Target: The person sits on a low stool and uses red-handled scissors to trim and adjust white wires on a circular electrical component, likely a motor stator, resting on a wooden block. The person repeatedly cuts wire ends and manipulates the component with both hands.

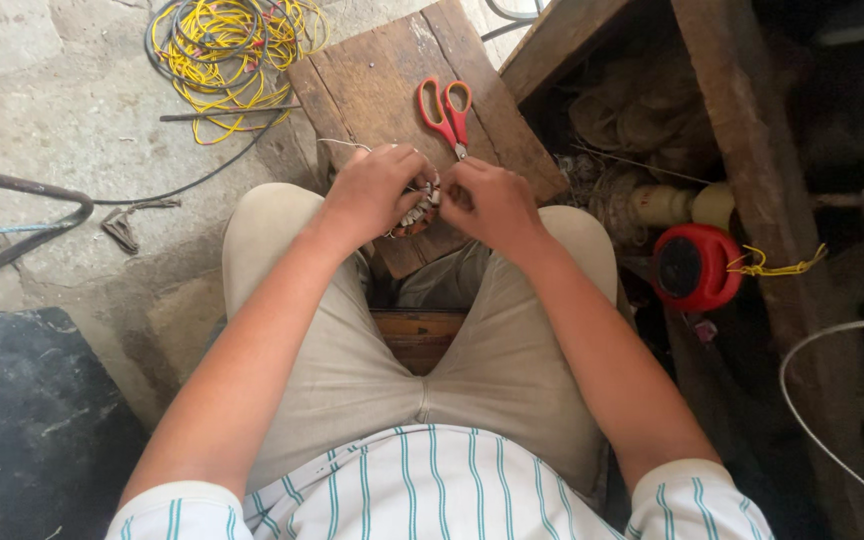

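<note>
Striped shirt [422,490] and beige trousers [372,360] nearest; both hands closed on a small wire coil at the knees.

Head view: left hand [372,190] and right hand [492,200] meet, fingers pinched on the small reddish-and-white wire coil [418,215], held over the near edge of a wooden board [372,85]. Red-handled scissors [446,112] lie on the board just beyond the hands. Yellow wire bundle [232,45] sits on the concrete floor, well apart. Red reel [694,266] lies right of the right knee.

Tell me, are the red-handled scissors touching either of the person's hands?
Apart. In the head view the scissors lie on the wooden board beyond both hands; bare wood shows between their tip and the right hand, and the left hand.
</note>
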